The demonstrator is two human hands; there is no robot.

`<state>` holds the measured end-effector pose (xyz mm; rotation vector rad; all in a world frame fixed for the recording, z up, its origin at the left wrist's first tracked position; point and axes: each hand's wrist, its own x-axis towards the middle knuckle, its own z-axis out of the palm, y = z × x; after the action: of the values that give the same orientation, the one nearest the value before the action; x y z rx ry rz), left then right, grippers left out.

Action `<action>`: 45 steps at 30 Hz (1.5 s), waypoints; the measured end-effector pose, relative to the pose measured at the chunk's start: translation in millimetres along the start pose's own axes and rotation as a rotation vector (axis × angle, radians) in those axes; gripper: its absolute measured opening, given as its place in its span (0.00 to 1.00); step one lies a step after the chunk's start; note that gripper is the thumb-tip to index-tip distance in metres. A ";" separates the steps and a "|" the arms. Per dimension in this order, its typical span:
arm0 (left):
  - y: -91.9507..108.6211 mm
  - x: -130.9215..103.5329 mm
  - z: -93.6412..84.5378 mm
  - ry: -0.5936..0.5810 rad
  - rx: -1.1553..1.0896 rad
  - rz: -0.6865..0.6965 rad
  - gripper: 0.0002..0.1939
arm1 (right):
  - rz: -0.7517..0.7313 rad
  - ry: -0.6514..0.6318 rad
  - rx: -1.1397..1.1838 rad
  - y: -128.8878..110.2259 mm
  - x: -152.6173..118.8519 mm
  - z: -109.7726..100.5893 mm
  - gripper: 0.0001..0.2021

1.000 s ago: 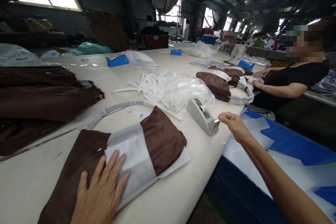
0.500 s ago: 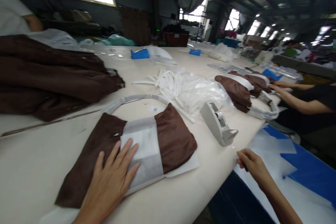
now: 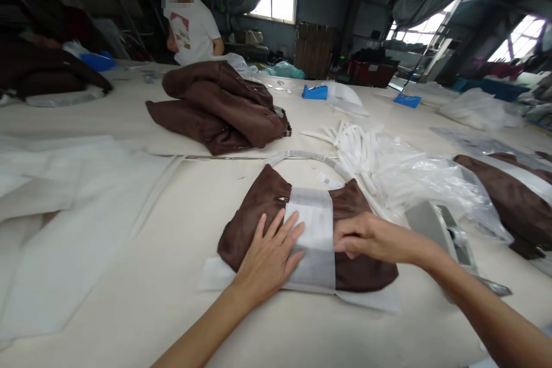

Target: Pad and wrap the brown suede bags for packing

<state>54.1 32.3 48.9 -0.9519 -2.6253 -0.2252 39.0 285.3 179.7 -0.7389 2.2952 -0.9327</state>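
I have the brown bag [image 3: 250, 224] on the counter [image 3: 172, 287], left hand [image 3: 269, 264] spread open across its white band [image 3: 313, 270], right hand [image 3: 366, 236] curled closed at the band's edge, contents unclear. The band and handle [image 3: 297, 155] wrapping look done; fastening I can't confirm. Behind the bag, a brown pile [image 3: 219, 103] shows no band.

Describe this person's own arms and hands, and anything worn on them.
The left hand and right hand are ungloved. Both forearms are bare where visible, with no sleeve, watch or bracelet showing. Blur hides finer details.
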 end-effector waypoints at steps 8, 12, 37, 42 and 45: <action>-1.1 -3.4 4.4 0.055 -0.064 -0.037 0.25 | -0.070 -0.245 -0.572 -2.4 120.9 -31.7 0.07; -0.8 -3.6 4.4 0.072 -0.061 -0.025 0.25 | -0.059 -0.323 -0.710 -7.1 136.5 -30.4 0.05; -22.5 6.3 -23.5 -0.082 -0.109 0.014 0.27 | 0.071 0.315 -0.512 17.4 51.3 50.0 0.34; -41.0 -4.7 -13.5 -0.007 0.031 -0.082 0.28 | 0.130 0.512 -0.634 31.6 33.3 77.5 0.31; -41.3 -8.4 -2.5 -0.094 0.039 -0.103 0.28 | 0.174 0.438 -0.574 47.1 35.4 89.7 0.31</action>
<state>34.1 -4.9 46.8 -0.8341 -2.7573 -0.1573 60.3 251.0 80.3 -0.5754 3.0140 -0.3687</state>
